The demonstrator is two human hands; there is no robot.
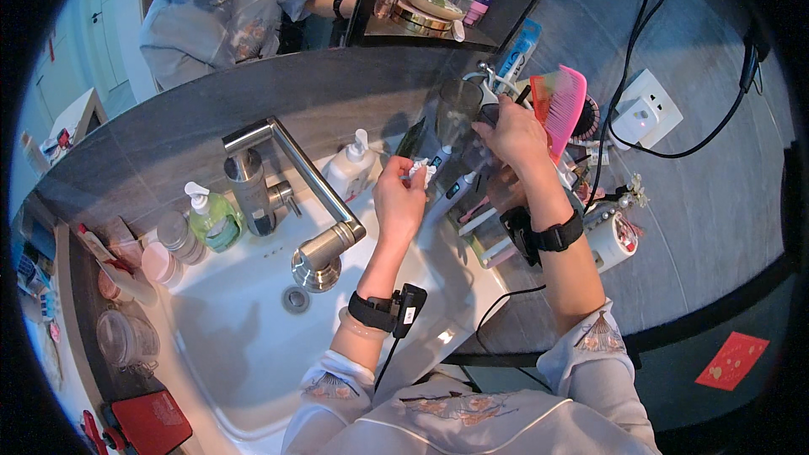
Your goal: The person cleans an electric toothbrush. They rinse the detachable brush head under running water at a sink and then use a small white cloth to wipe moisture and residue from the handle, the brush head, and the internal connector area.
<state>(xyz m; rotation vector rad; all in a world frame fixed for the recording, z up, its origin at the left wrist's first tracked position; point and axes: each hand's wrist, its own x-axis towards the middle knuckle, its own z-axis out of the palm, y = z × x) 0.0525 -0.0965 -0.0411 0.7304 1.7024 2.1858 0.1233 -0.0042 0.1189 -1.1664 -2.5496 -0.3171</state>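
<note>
My left hand [401, 199] pinches a crumpled white tissue [422, 172] between thumb and fingers, over the right back edge of the white sink. Further right, my right hand [515, 133] reaches in among the toiletries, its fingertips at a dark item beside a white wall hook [490, 91]. Whether it grips that item I cannot tell. A tinted clear cup [459, 104] is just left of those fingers. Two electric toothbrushes [454, 193] stand below, between my hands. A pink comb [564, 107] and an orange comb [541, 98] lean just right of my right hand.
A folding metal faucet [316, 170] reaches over the white basin [253, 354]. Behind it stand a green soap bottle [215, 221] and a white pump bottle [351, 167]. Jars line the left rim, near a red box [152, 423]. Black cables hang by a wall socket [648, 110]. A mirror shows a person.
</note>
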